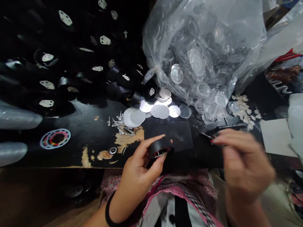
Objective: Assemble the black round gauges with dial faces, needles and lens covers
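Observation:
My left hand (142, 167) grips a short black cylindrical housing (158, 146) just in front of a dark pad (182, 132) at the table's near edge. The housing is tilted, with red and white showing at its open side. Off to the right, my right hand (243, 160), blurred by motion, pinches a thin tool with a red part (211, 138) and a metal tip pointing left. Thin round discs (160, 111), some grey and some shiny, lie beyond the pad. Small white pointer-like pieces (123, 123) are piled to the left of them.
A clear plastic bag (203, 37) of transparent round covers fills the back right. Black housings (118, 90) with white plates crowd the back left. Printed rings (55, 138) lie at left. Small whitish parts (243, 107) and a white square (276, 137) are at right.

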`<state>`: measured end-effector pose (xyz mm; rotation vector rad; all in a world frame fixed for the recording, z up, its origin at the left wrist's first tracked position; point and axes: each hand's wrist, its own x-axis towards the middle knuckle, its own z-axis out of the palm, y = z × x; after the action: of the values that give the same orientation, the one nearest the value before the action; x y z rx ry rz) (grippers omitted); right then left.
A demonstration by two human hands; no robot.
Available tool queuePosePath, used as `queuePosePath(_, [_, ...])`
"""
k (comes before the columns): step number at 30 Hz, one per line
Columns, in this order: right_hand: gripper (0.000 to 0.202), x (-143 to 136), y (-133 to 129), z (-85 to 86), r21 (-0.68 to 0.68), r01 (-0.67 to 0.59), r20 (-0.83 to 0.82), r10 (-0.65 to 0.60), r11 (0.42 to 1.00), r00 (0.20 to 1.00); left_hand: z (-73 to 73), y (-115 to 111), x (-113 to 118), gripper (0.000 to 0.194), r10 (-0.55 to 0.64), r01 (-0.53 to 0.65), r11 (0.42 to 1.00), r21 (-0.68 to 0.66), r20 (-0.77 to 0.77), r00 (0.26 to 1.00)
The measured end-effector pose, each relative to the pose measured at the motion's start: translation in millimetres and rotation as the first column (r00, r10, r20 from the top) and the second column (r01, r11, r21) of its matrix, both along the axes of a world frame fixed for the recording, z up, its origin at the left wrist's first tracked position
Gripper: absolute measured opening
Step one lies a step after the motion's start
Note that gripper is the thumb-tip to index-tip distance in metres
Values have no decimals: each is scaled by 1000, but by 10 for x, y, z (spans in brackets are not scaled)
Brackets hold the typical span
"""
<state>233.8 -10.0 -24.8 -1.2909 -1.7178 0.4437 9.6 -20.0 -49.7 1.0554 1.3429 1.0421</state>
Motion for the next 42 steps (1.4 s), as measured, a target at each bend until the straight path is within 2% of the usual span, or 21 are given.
queuePosePath(3, [27, -282, 20, 48, -31, -266, 30, 267, 963, 963, -6, -17, -11, 26, 25, -25, 1000, 16, -51, 998])
queuePosePath(6, [24, -453, 71, 11, -84, -380, 40, 384, 921, 922, -18, -32, -20, 26, 53, -53, 999, -12, -36, 998])
queuePosePath(10, [18, -551, 99, -44, -75, -341, 223, 349, 937, 910, -36, -15, -13, 27, 79, -75, 994, -85, 47, 996])
queuePosePath(13, [12, -591, 118, -48, -105, -301, 337, 319, 948, 886, -101, 16, 3, 28, 76, -48, 983, -178, 155, 985])
queuePosePath(16, [12, -622, 147, -30, -168, -276, 406, 321, 947, 856, -176, 35, 27, 31, 68, 17, 964, -267, 306, 950])
queuePosePath(19, [14, -633, 181, -3, -225, -264, 447, 340, 938, 827, -160, 51, 53, 28, 109, 37, 944, -327, 418, 902])
queuePosePath(21, [14, -617, 207, 20, -254, -261, 413, 349, 931, 841, -98, 66, 63, 23, 163, 31, 929, -368, 484, 860])
queuePosePath(23, [12, -578, 234, 45, -295, -249, 302, 337, 922, 892, -37, 80, 62, 19, 210, 53, 906, -420, 556, 805])
queuePosePath(26, [7, -502, 258, 75, -342, -186, 64, 220, 921, 973, -6, 91, 39, 16, 246, 124, 869, -479, 636, 731])
queuePosePath(29, [5, -451, 227, 69, -337, -170, -111, 141, 926, 984, -11, 91, 20, 17, 274, 152, 842, -518, 652, 707])
queuePosePath(32, [7, -445, 152, 23, -261, -263, -101, 244, 929, 964, 15, 97, 25, 14, 280, 133, 840, -526, 630, 725])
queuePosePath(35, [11, -460, 96, -27, -136, -357, 95, 371, 924, 924, 33, 105, 49, 11, 224, 107, 872, -478, 584, 781])
queuePosePath(38, [12, -478, 86, -50, -97, -393, 247, 405, 914, 881, -17, 91, 65, 18, 163, 86, 902, -424, 517, 840])
queuePosePath(42, [15, -496, 92, -70, -89, -413, 254, 421, 906, 871, -103, 39, 66, 28, 102, 35, 938, -345, 370, 923])
